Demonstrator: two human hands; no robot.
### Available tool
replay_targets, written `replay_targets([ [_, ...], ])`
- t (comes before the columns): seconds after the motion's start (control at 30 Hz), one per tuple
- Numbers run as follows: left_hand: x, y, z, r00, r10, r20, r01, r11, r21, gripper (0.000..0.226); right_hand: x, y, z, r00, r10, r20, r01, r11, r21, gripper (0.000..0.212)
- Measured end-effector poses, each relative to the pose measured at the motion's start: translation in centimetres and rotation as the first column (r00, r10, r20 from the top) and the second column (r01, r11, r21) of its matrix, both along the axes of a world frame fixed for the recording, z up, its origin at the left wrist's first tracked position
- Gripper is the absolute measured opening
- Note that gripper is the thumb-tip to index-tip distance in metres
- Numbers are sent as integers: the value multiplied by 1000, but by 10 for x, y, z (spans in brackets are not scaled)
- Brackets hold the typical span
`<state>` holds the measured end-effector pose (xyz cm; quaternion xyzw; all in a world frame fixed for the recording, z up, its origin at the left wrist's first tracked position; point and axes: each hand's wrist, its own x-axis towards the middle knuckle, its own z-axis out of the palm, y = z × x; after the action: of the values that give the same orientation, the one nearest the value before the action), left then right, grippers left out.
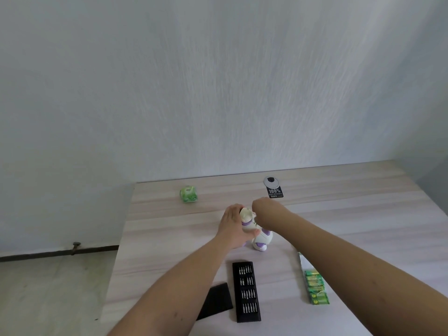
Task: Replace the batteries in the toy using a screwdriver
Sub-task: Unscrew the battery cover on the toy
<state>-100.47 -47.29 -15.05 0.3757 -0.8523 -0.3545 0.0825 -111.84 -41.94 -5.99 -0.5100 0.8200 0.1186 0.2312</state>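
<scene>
A white and purple toy [260, 236] lies on the light wooden table [351, 226] in the middle. My left hand [232, 226] grips its upper body from the left. My right hand [265, 210] is closed above the toy, fist downward; a thin shaft, apparently the screwdriver [255, 223], runs from it down to the toy. A black tray of screwdriver bits [246, 291] lies nearer to me. A pack of green batteries [316, 287] rests to the right, partly under my right forearm.
A black lid or sleeve [217, 300] lies left of the bit tray. A small green packet [188, 194] sits far left on the table. A black label with a round disc [273, 189] is near the back edge. The table's left edge drops to the floor.
</scene>
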Motion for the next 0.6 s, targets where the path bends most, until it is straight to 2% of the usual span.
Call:
replay_targets([
  [0.03, 0, 0, 0, 1000, -4, 1, 4, 1000, -3, 70, 0, 0, -2, 999, -41, 20, 42, 999, -19, 14],
  [0.1, 0, 0, 0, 1000, -13, 4, 13, 1000, -7, 71, 2, 2, 1, 994, -96, 43, 99, 992, -73, 37],
  [0.13, 0, 0, 1, 1000, -16, 4, 16, 1000, -9, 72, 2, 4, 3, 994, -103, 43, 106, 991, -78, 37],
  [0.23, 0, 1, 2, 1000, -8, 2, 8, 1000, 1, 69, -1, 3, 7, 999, -38, 0, 38, 999, -25, 5],
  [0.33, 0, 1, 4, 1000, -2, 2, 2, 1000, 11, 68, -5, 2, 1, 999, -35, -21, 34, 999, -36, 16],
  [0.4, 0, 1, 4, 1000, 2, 0, -2, 1000, 4, 70, -6, 4, 5, 999, -33, 14, 34, 997, -71, 11],
  [0.47, 0, 1, 4, 1000, 6, 2, -6, 1000, 2, 71, -9, 5, 5, 996, -44, 74, 52, 993, -104, 26],
  [0.57, 0, 2, 3, 1000, 2, -5, -2, 1000, -20, 69, -9, 6, 6, 994, -62, 84, 71, 992, -102, 19],
  [0.6, 1, 2, 3, 1000, 1, -8, -1, 1000, -24, 68, -9, 6, 4, 993, -88, 84, 97, 990, -105, 29],
])
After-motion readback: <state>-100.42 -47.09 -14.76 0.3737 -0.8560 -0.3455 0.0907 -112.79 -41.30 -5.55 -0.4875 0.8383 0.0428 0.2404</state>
